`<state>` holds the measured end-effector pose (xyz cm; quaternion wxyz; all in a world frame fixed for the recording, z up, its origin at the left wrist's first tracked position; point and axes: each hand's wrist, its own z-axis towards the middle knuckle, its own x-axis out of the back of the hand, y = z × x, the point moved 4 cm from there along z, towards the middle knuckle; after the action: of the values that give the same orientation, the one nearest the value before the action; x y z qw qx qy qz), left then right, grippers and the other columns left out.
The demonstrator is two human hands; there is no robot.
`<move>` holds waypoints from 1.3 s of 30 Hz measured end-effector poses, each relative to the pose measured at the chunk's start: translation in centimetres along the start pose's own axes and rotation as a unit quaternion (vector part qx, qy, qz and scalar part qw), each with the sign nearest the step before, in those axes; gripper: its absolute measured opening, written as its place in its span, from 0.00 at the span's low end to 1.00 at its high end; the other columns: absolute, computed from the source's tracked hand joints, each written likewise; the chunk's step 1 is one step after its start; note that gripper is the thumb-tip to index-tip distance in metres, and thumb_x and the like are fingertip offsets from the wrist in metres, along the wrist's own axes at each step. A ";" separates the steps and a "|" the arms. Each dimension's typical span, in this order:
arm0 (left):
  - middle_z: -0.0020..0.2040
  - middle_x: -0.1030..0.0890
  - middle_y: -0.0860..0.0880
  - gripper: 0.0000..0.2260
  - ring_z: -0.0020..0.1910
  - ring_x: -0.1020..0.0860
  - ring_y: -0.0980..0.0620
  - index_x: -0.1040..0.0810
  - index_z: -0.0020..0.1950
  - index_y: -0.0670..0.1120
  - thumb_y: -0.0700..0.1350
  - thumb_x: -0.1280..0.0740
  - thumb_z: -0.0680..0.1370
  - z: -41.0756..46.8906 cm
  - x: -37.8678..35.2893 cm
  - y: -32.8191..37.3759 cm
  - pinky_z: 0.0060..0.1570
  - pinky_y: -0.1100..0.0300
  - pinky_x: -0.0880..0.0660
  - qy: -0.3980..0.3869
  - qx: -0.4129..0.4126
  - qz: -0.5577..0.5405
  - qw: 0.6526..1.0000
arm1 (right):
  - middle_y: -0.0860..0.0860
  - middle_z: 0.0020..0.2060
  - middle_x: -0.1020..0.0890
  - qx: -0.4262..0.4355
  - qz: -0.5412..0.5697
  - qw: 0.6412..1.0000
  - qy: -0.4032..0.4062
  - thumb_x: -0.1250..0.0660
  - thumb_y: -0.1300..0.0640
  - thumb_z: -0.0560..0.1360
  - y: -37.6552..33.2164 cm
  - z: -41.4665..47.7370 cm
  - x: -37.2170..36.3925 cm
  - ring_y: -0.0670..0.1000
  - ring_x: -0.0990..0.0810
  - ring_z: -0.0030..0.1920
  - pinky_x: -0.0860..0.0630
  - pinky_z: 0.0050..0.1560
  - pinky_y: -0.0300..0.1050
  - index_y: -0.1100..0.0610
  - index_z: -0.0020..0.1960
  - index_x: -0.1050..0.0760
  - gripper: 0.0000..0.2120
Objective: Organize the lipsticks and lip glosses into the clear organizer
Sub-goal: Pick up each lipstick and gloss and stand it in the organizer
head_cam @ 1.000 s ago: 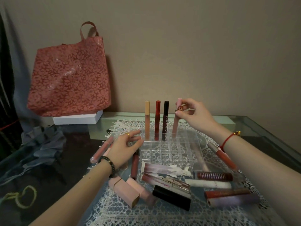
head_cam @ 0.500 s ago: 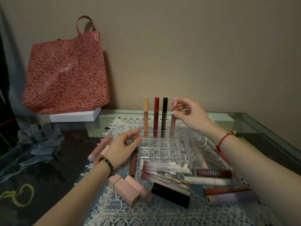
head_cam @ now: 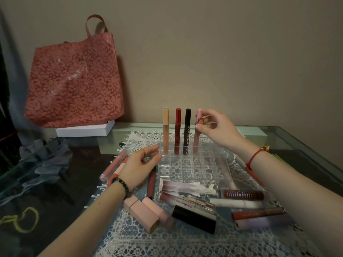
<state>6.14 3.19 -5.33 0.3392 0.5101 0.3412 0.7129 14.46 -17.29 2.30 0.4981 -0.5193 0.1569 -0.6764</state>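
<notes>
Pink gloss tube [head_cam: 197, 134] stands upright in the clear organizer [head_cam: 187, 166], pinched by the right hand [head_cam: 216, 129]; left hand [head_cam: 138, 166], grip loosely open, touches the organizer's edge

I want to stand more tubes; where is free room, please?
Free: the clear organizer, its cells in front of the four upright tubes, and right of the pale pink tube under the right hand. Crowded: the lace cloth just before the organizer, with lying tubes.

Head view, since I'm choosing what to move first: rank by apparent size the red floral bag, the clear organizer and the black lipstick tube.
1. Red floral bag
2. Clear organizer
3. Black lipstick tube, though it lies nearer the camera
</notes>
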 end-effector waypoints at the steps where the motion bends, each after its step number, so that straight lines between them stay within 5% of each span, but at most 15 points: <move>1: 0.50 0.20 0.57 0.16 0.47 0.24 0.54 0.28 0.63 0.52 0.49 0.36 0.75 0.0 0.0 0.0 0.45 0.50 0.25 0.000 0.001 -0.001 1.000 | 0.44 0.42 0.23 0.000 0.001 1.000 -0.002 0.32 0.56 0.73 0.0 0.0 0.0 0.45 0.23 0.41 0.29 0.38 0.34 0.48 0.55 0.30 0.13; 8: 0.50 0.20 0.59 0.15 0.48 0.22 0.49 0.27 0.62 0.54 0.50 0.36 0.75 0.0 -0.1 -0.3 0.50 0.46 0.26 0.000 0.012 -0.014 1.000 | 0.46 0.41 0.23 -0.012 0.003 1.000 -0.019 0.31 0.56 0.72 0.1 0.1 0.2 0.45 0.23 0.39 0.28 0.38 0.33 0.49 0.54 0.30 0.13; 12: 0.50 0.22 0.61 0.15 0.47 0.22 0.61 0.27 0.62 0.54 0.50 0.36 0.75 0.3 -0.1 -0.8 0.51 0.58 0.25 -0.002 -0.001 -0.015 1.000 | 0.44 0.39 0.22 -0.011 0.000 1.000 -0.026 0.30 0.57 0.71 0.1 0.0 0.4 0.44 0.23 0.39 0.29 0.38 0.33 0.48 0.53 0.30 0.14; 16: 0.51 0.20 0.57 0.15 0.23 0.28 0.66 0.28 0.62 0.54 0.50 0.36 0.75 0.5 -0.3 -1.1 0.22 0.74 0.33 0.000 -0.010 -0.015 1.000 | 0.43 0.40 0.22 -0.010 0.003 1.000 -0.027 0.29 0.56 0.70 0.1 -0.2 1.0 0.42 0.22 0.38 0.30 0.37 0.34 0.47 0.54 0.30 0.15; 18: 0.51 0.20 0.56 0.15 0.21 0.29 0.66 0.28 0.62 0.54 0.50 0.36 0.76 0.5 -0.3 -1.0 0.21 0.74 0.35 0.002 -0.011 -0.016 1.000 | 0.44 0.41 0.21 -0.010 0.002 1.000 -0.027 0.29 0.55 0.70 0.0 -0.4 1.4 0.44 0.21 0.39 0.30 0.37 0.34 0.47 0.55 0.29 0.16; 21: 0.53 0.21 0.57 0.15 0.31 0.25 0.67 0.28 0.62 0.53 0.50 0.37 0.76 0.5 -0.2 -0.9 0.30 0.73 0.30 0.002 -0.021 0.001 1.000 | 0.47 0.44 0.20 -0.005 -0.009 1.000 -0.022 0.29 0.54 0.70 -0.2 -0.8 2.4 0.46 0.20 0.39 0.31 0.35 0.31 0.46 0.54 0.29 0.16; 26: 0.52 0.21 0.57 0.15 0.30 0.24 0.63 0.28 0.62 0.52 0.49 0.37 0.76 0.3 -0.1 -0.6 0.30 0.70 0.28 -0.001 -0.028 0.010 1.000 | 0.47 0.43 0.20 0.007 -0.014 1.000 -0.019 0.29 0.54 0.69 -0.9 -2.6 4.3 0.45 0.20 0.37 0.30 0.31 0.25 0.45 0.54 0.29 0.16; 28: 0.53 0.21 0.55 0.15 0.38 0.20 0.54 0.28 0.62 0.52 0.49 0.37 0.76 0.4 -0.1 -0.5 0.37 0.63 0.24 -0.003 -0.025 0.007 1.000 | 0.46 0.43 0.19 0.017 -0.011 1.000 -0.019 0.29 0.54 0.69 -1.0 -3.5 5.0 0.44 0.20 0.37 0.28 0.33 0.28 0.44 0.53 0.29 0.15; 30: 0.52 0.20 0.55 0.15 0.34 0.21 0.47 0.27 0.62 0.51 0.49 0.36 0.76 0.3 -0.1 -0.4 0.37 0.58 0.24 -0.005 -0.021 0.003 1.000 | 0.46 0.43 0.20 0.023 -0.008 1.000 -0.017 0.29 0.54 0.68 -1.1 -4.4 5.5 0.45 0.20 0.39 0.25 0.38 0.33 0.41 0.51 0.29 0.15; 32: 0.52 0.20 0.54 0.15 0.31 0.23 0.60 0.27 0.61 0.50 0.47 0.35 0.75 0.4 -0.1 -0.4 0.34 0.66 0.26 -0.003 -0.025 -0.007 1.000 | 0.47 0.43 0.20 0.030 0.008 0.999 -0.013 0.28 0.55 0.68 -1.1 -5.3 5.8 0.46 0.20 0.38 0.24 0.42 0.39 0.41 0.50 0.29 0.15; 34: 0.53 0.20 0.54 0.15 0.40 0.23 0.66 0.26 0.61 0.48 0.46 0.34 0.75 0.6 0.1 -0.3 0.41 0.71 0.27 -0.005 -0.024 -0.028 0.999 | 0.47 0.42 0.20 0.039 0.021 0.999 -0.007 0.28 0.56 0.68 -1.2 -6.1 6.0 0.46 0.20 0.37 0.23 0.43 0.41 0.41 0.49 0.28 0.15; 39: 0.54 0.21 0.51 0.14 0.53 0.23 0.59 0.25 0.60 0.45 0.42 0.34 0.75 0.8 2.0 0.1 0.54 0.66 0.30 0.007 -0.019 -0.064 0.998 | 0.45 0.44 0.20 0.045 0.034 0.998 -0.013 0.29 0.55 0.68 -1.5 -8.0 5.0 0.44 0.19 0.39 0.24 0.41 0.36 0.40 0.51 0.28 0.16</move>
<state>6.46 4.93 -4.09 0.3912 0.4760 0.3622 0.6994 7.05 -23.28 2.86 0.5460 -0.4991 0.1372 -0.6587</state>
